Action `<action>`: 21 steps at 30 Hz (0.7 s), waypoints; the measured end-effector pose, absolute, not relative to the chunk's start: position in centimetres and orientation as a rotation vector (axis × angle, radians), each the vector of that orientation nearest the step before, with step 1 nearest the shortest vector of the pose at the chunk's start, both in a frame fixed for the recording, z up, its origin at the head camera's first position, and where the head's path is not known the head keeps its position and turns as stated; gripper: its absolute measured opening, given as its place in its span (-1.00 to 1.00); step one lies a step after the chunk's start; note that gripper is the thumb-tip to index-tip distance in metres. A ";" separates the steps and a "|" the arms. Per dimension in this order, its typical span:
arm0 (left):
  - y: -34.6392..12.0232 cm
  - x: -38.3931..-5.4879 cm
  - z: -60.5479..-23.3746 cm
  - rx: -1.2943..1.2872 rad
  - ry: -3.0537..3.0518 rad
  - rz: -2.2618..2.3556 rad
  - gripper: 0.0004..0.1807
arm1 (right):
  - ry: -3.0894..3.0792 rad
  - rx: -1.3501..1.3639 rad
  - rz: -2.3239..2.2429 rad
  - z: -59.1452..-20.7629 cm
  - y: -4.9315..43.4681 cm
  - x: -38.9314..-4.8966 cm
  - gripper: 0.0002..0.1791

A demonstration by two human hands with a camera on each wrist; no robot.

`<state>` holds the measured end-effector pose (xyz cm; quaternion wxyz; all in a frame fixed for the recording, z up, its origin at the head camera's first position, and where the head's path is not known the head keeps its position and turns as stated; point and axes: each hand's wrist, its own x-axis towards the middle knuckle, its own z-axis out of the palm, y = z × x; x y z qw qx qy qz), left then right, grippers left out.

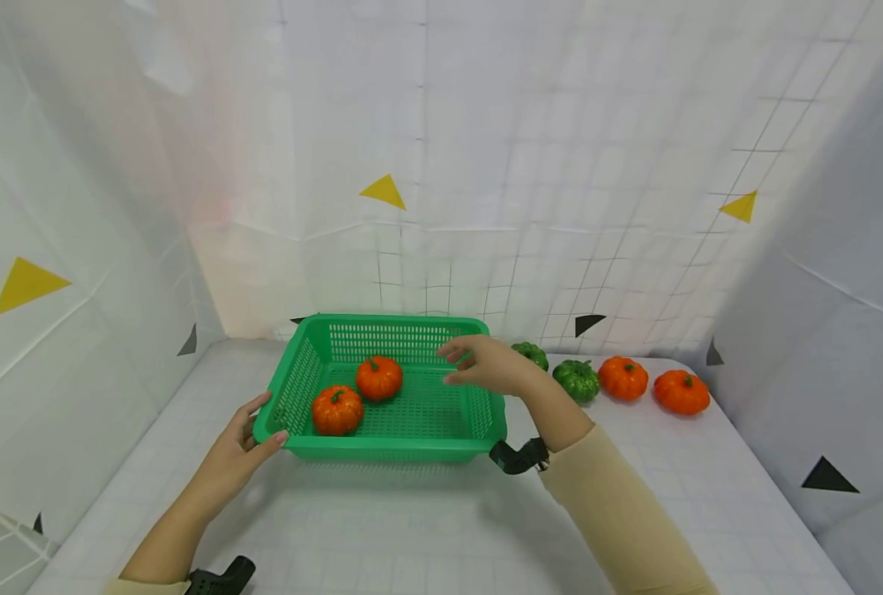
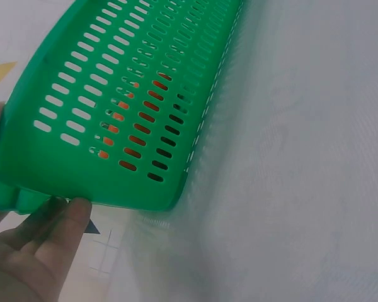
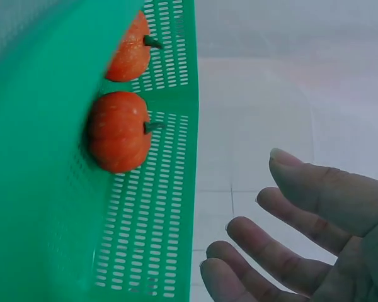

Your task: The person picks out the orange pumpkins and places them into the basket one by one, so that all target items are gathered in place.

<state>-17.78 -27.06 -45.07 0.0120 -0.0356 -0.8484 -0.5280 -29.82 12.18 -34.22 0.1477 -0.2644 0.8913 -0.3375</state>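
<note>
A green plastic basket (image 1: 397, 444) with slotted walls stands on the white table, and two small orange pumpkins (image 1: 379, 378) lie inside its left half. My left hand (image 1: 227, 456) grips the basket's front left corner, thumb over the rim and fingers along the outer side. In the left wrist view the fingers (image 2: 68, 233) show against the basket's underside edge. My right hand (image 1: 489, 364) hovers over the basket's right side, fingers loosely bent and nothing between them. The right wrist view shows that hand's spread fingers (image 3: 283, 251) apart from the pumpkins (image 3: 120, 132).
Right of the basket, a row of small pumpkins runs along the back of the table: a green one (image 1: 531, 355) partly behind my right arm, another green one (image 1: 576, 381), and orange ones (image 1: 623, 378) (image 1: 681, 392). White sheeting (image 1: 471, 165) walls the table at the back and sides.
</note>
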 end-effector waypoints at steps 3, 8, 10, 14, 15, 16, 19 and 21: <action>-27.0 -17.8 -45.0 -0.114 -2.644 -1.645 -0.11 | 2.577 -0.764 -0.989 -34.7 12.9 -29.4 -0.48; -27.0 -17.8 -45.0 -0.110 -2.645 -1.640 -0.11 | 2.599 -0.791 -1.036 -35.2 14.0 -28.5 -0.48; -27.0 -17.8 -45.0 -0.104 -2.648 -1.636 -0.11 | 2.612 -0.809 -1.058 -35.4 14.4 -28.2 -0.49; -27.0 -17.8 -45.0 -0.099 -2.651 -1.632 -0.11 | 2.640 -0.812 -1.103 -35.7 15.2 -27.5 -0.51; -27.0 -17.8 -45.0 -0.100 -2.650 -1.632 -0.11 | 2.649 -0.816 -1.107 -35.8 15.4 -27.4 -0.51; -27.0 -17.8 -45.0 -0.101 -2.651 -1.634 -0.11 | 2.658 -0.814 -1.111 -35.9 15.6 -27.3 -0.51; -27.0 -17.8 -45.0 -0.094 -2.656 -1.631 -0.10 | 2.677 -0.795 -1.139 -36.4 16.1 -27.0 -0.51; -27.0 -17.8 -45.0 -0.093 -2.657 -1.631 -0.10 | 2.683 -0.793 -1.168 -36.7 16.5 -26.8 -0.52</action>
